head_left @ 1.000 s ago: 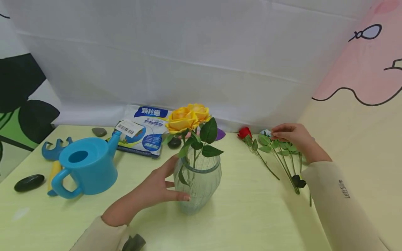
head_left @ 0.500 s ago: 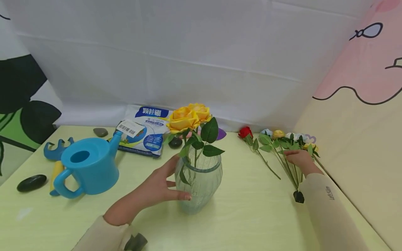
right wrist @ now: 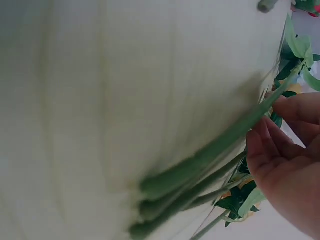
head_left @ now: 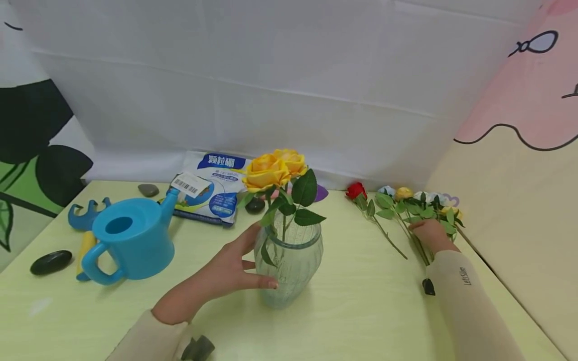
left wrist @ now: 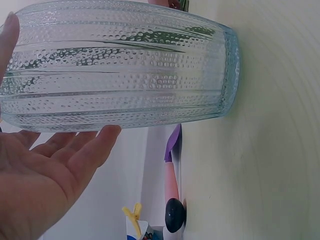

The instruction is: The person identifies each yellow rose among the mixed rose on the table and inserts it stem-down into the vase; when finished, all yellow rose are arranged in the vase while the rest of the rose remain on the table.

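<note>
Left hand (head_left: 226, 271): fingers straight, flat against glass vase (head_left: 290, 268) at table centre, two yellow roses (head_left: 273, 168) upright inside. Right hand (head_left: 429, 231): rests on loose flower stems (head_left: 408, 220) lying at right; grip cannot be told. Blue watering can (head_left: 131, 240) left.

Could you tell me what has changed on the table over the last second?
The right hand came back from the flower heads near the wall and down onto the stems of the loose flowers, its fingers now against them. The left hand stayed with straight fingers against the glass vase, which still holds the yellow roses. The blue watering can did not move.
</note>
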A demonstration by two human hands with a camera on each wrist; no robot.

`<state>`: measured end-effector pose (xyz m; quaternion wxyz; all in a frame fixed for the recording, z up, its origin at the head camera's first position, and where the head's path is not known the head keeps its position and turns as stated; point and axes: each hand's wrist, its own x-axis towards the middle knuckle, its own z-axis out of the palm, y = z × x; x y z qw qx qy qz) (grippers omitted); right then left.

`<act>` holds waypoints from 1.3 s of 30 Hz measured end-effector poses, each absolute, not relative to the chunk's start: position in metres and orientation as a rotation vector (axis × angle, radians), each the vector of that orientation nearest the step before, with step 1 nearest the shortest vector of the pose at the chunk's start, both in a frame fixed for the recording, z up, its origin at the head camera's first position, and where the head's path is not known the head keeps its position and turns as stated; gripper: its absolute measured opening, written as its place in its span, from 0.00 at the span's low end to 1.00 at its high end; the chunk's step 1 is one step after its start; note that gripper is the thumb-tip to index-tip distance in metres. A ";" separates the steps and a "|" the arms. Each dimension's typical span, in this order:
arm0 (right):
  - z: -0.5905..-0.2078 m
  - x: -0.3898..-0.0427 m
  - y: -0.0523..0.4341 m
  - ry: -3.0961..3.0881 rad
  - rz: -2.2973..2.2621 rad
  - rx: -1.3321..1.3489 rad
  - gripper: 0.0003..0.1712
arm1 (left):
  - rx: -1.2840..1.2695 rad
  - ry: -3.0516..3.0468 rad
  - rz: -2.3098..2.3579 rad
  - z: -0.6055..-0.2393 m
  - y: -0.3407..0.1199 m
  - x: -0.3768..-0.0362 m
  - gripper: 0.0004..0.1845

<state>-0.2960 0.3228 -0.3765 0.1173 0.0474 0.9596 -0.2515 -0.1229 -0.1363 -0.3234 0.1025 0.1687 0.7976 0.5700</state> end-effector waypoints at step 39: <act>-0.263 -0.284 0.227 2.592 -1.441 -0.024 0.29 | 0.511 2.334 1.706 -0.323 -0.137 -0.123 0.52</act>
